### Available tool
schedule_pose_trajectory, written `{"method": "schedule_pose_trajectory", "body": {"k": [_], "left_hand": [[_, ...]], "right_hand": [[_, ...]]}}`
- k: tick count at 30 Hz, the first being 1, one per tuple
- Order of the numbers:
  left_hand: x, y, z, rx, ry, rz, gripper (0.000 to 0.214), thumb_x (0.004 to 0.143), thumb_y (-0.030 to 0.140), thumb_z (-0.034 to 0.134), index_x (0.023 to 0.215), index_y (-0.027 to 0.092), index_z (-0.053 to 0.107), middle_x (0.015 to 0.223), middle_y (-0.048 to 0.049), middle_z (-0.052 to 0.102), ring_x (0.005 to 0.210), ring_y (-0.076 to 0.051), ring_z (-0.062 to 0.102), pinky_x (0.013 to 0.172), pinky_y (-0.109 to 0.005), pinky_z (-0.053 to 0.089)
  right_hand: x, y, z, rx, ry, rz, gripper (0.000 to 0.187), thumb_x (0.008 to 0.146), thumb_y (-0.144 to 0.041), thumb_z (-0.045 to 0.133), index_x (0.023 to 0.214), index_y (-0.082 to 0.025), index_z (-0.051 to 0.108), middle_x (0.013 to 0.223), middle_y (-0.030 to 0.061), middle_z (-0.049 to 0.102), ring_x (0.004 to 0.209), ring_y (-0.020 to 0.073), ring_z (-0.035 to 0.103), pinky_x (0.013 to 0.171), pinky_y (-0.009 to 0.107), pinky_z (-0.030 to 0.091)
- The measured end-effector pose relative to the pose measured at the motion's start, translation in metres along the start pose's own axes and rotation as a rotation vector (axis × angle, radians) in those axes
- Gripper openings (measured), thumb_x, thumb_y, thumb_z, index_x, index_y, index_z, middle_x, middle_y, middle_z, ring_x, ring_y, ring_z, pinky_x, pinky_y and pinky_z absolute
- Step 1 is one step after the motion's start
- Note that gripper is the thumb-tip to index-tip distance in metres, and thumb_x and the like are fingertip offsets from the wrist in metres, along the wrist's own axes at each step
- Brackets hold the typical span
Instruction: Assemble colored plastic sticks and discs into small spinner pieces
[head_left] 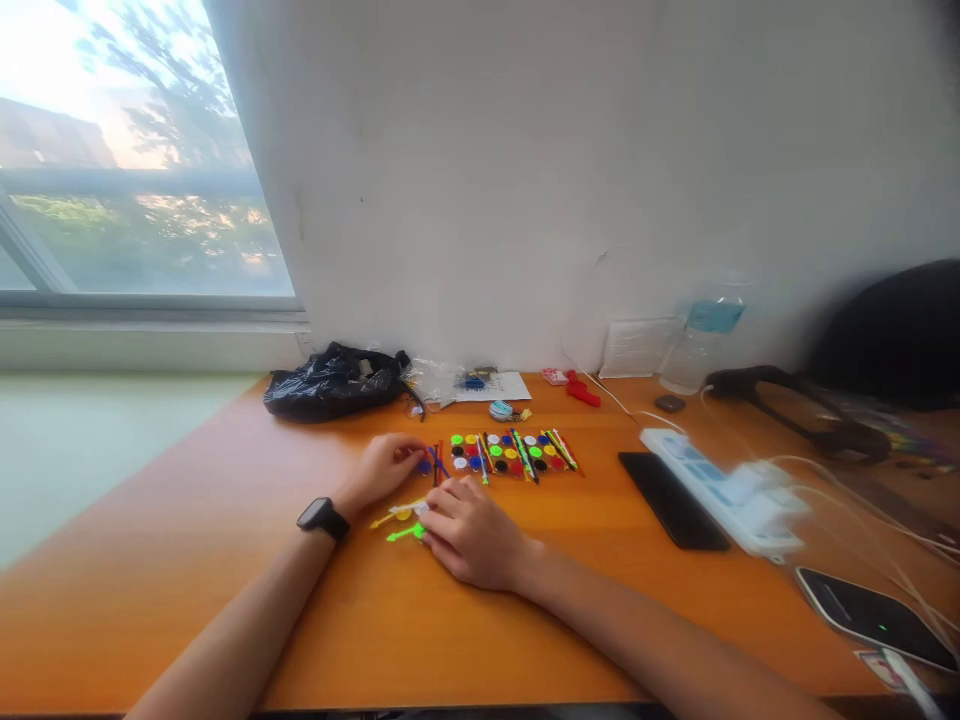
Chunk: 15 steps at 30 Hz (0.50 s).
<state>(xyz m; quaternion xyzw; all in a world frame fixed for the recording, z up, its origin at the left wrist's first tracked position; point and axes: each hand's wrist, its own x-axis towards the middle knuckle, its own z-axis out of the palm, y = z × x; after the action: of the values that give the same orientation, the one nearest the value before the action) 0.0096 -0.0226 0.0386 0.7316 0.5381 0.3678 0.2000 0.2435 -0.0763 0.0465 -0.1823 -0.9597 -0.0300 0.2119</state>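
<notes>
A cluster of small coloured discs and thin sticks (514, 453) lies on the orange table (225, 520). My left hand (386, 467), with a black watch on its wrist, rests at the cluster's left end, its fingertips on a blue disc and some red and blue sticks (433, 463). My right hand (469, 532) lies knuckles up just in front, fingers curled on a green stick-and-disc piece (405, 534). A yellow stick with a disc (396, 515) lies beside it.
A black plastic bag (334, 380), a clear packet and a paper sit near the wall. To the right are a black phone (671, 498), a white power strip (720, 488) with cables, a water bottle (701, 345), another phone (870, 615) and a black bag.
</notes>
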Motion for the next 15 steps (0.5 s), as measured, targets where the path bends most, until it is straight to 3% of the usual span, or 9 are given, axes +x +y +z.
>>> {"method": "schedule_pose_trajectory", "body": {"k": [6,9,15], "left_hand": [[0.001,-0.005,0.002,-0.031,0.019,-0.02,0.03,0.091,0.043,0.063,0.097,0.02,0.081,0.093,-0.0073,0.083,0.077,-0.023,0.076,0.072,-0.032,0.06],[0.001,-0.007,0.002,-0.043,0.026,-0.029,0.03,0.091,0.044,0.063,0.097,0.02,0.08,0.092,-0.0075,0.083,0.076,-0.023,0.075,0.071,-0.032,0.059],[0.001,-0.006,0.0,-0.048,0.065,-0.047,0.033,0.092,0.046,0.061,0.095,0.019,0.078,0.086,-0.0073,0.082,0.07,-0.021,0.072,0.066,-0.03,0.056]], "right_hand": [[0.002,0.006,-0.002,0.057,0.051,0.043,0.017,0.101,-0.03,0.06,0.114,-0.02,0.065,0.112,0.0104,0.068,0.108,0.0278,0.054,0.097,0.042,0.038],[0.0,0.012,-0.004,0.068,0.071,0.076,0.012,0.101,-0.027,0.059,0.107,-0.019,0.066,0.108,0.0104,0.067,0.106,0.0273,0.054,0.095,0.041,0.039],[0.015,0.039,-0.012,0.019,0.075,0.271,0.016,0.103,-0.021,0.055,0.095,-0.018,0.069,0.099,0.0095,0.066,0.099,0.0254,0.052,0.091,0.038,0.04]]}}
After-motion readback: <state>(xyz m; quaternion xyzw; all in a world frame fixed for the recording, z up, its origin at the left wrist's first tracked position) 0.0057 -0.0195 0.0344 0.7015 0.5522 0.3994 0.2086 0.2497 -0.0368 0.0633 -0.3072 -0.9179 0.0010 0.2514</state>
